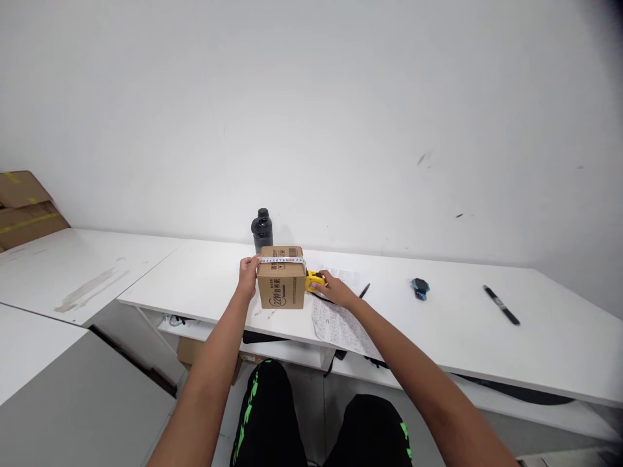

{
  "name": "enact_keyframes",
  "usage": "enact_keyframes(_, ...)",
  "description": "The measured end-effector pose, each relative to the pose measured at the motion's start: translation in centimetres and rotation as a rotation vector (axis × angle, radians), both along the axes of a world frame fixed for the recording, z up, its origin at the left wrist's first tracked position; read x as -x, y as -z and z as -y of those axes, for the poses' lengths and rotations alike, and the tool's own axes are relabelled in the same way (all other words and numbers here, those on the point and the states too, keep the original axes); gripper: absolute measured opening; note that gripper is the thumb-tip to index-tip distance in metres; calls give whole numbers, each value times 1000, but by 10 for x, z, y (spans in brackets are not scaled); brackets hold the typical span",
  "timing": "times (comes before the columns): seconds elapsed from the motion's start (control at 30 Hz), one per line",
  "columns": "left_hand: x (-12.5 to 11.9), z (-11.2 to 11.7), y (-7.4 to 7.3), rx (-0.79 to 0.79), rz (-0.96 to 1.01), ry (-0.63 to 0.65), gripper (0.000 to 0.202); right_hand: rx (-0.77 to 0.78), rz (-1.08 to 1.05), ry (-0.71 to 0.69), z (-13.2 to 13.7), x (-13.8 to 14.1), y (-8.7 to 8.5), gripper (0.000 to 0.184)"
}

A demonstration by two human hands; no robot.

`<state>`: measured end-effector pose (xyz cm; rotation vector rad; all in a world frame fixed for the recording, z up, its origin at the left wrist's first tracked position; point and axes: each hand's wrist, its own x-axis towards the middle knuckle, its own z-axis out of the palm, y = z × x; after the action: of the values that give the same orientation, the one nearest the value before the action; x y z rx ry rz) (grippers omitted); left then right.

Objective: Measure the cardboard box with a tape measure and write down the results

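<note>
A small brown cardboard box stands on the white table. A white measuring tape blade is stretched across the box's top front edge. My left hand pinches the tape's free end against the box's left upper corner. My right hand grips the yellow tape measure case just right of the box, resting on a printed paper sheet.
A black bottle stands behind the box. To the right on the table lie a black pen, a small dark blue object and a black marker. Brown cardboard boxes sit far left. My knees are under the table edge.
</note>
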<state>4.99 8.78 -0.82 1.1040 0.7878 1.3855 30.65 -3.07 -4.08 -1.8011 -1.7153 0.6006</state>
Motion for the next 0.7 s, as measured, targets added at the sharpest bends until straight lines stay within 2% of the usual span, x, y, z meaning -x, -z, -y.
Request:
enact_keyframes(0.1, 0, 1, -1, 5, -4, -8, 33, -16, -13, -11, 2, 0, -6, 46)
enact_keyframes(0.2, 0, 2, -3, 15, -17, -21, 32, -40, -14, 26, 1, -3, -21, 42)
enact_keyframes(0.3, 1, 5, -4, 21, -31, -29, 32, -162, -15, 57, 0, -8, -42, 42)
enact_keyframes(0.4, 1, 6, -4, 19, -34, -28, 32, -327, 21, 23, 0, -6, -65, 41)
enact_keyframes(0.57, 1, 5, -4, 10, -29, -25, 31, -400, 79, -32, -3, 13, -101, 41)
enact_keyframes(0.7, 2, 5, -4, -10, -28, -12, 30, -387, 162, -29, -12, 41, -116, 43)
